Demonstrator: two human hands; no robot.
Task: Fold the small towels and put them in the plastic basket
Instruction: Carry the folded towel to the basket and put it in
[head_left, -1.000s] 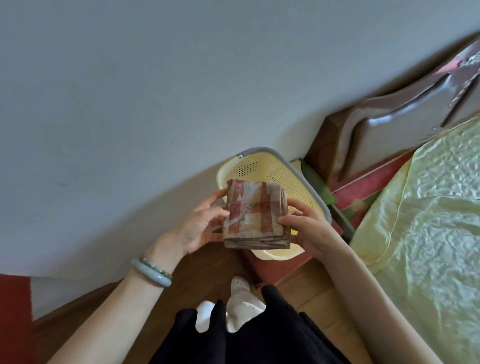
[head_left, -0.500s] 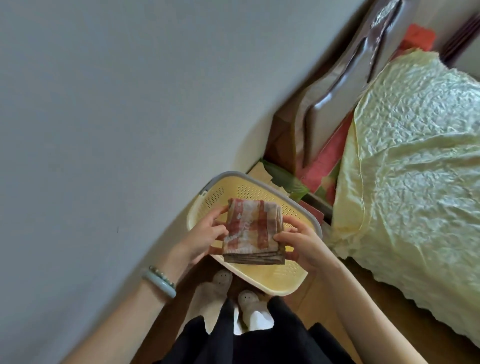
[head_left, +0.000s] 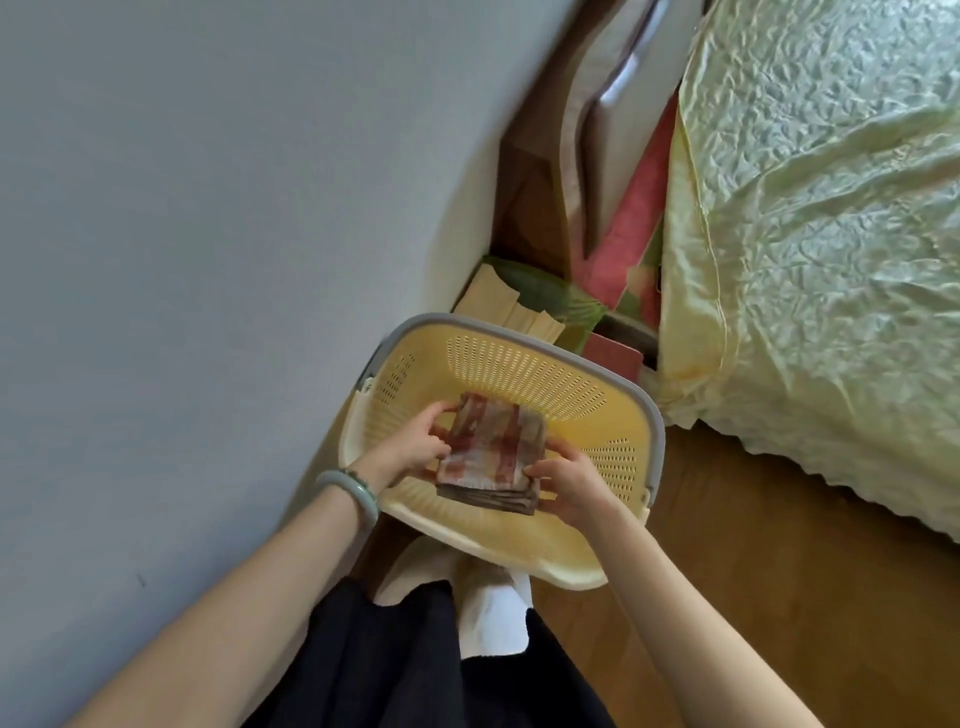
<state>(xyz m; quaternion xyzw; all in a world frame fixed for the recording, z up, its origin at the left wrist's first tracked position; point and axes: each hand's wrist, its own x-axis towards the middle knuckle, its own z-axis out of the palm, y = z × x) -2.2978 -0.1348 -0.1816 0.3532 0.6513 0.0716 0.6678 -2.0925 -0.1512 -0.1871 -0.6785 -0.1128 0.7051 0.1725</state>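
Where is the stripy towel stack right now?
In the head view, the folded towel stack sits low centre, held between the left hand and right hand, over the open yellow plastic basket beside the grey wall.

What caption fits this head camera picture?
Both hands, left hand and right hand, lower a folded towel stack into the yellow basket.

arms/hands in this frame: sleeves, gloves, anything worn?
Both forearms are bare up to the edge of the view: no sleeves show and there are no gloves. The left hand has a smooth pale green bangle at the wrist, with a thin beaded bracelet beside it. The right hand shows nothing on the wrist; no rings can be made out on either hand.
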